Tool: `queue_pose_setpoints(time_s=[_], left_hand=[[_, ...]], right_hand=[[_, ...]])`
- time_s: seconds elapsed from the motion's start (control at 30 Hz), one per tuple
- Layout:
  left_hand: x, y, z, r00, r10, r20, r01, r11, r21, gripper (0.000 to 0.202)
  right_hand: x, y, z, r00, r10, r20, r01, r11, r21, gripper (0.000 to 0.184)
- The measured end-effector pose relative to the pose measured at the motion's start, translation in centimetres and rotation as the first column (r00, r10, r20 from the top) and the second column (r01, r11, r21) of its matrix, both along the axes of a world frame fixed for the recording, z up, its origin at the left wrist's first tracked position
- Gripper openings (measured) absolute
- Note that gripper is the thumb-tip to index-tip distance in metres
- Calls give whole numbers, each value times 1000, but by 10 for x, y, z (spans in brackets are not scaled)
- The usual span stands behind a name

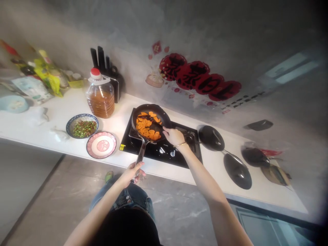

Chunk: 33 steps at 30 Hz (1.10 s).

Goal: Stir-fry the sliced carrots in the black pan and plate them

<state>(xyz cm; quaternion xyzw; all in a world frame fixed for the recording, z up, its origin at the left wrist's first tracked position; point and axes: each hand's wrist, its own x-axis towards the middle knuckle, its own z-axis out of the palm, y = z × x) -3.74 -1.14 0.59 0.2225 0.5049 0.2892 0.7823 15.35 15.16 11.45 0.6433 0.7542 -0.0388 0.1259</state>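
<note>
My left hand (133, 174) is closed around the handle of a black frying pan (164, 114), which sits on the left side of the gas stove (153, 150). Orange carrot slices (145, 126) lie in the pan, mostly at its left and front. At the pan's right rim, my right hand (174, 136) is closed on a slim dark cooking utensil (159, 123); its far end reaches in among the slices, and its exact kind is hard to make out.
Left of the stove are a pink-patterned plate (112, 145), a bowl of chopped green and reddish pieces (85, 128), an oil jug (101, 102) and a knife block (118, 85). A black lid (211, 136) and another dark round lid or pan (237, 171) lie at right.
</note>
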Motion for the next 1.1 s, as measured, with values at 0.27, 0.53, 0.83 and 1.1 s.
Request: queue_pose_setpoints(time_s=[0.27,0.53,0.83,1.1], left_hand=[[-1,1,1,1000,-4,4,4,1000,-12,59],[-2,2,4,1000,-12,11,12,1000,-19,58],[1,2,1,1000,3,11,-3,1000,-13,58],[1,1,0,1000,19,12,-18,999,-30,62]], right_hand=[[37,-20,68,994,-11,105,23,994,-110,39],[47,-24,83,995,-23,96,44,974,-224,37],[11,5,8,990,-101,96,105,994,-30,43],[57,-19,93,994,-75,81,90,975,-201,35]])
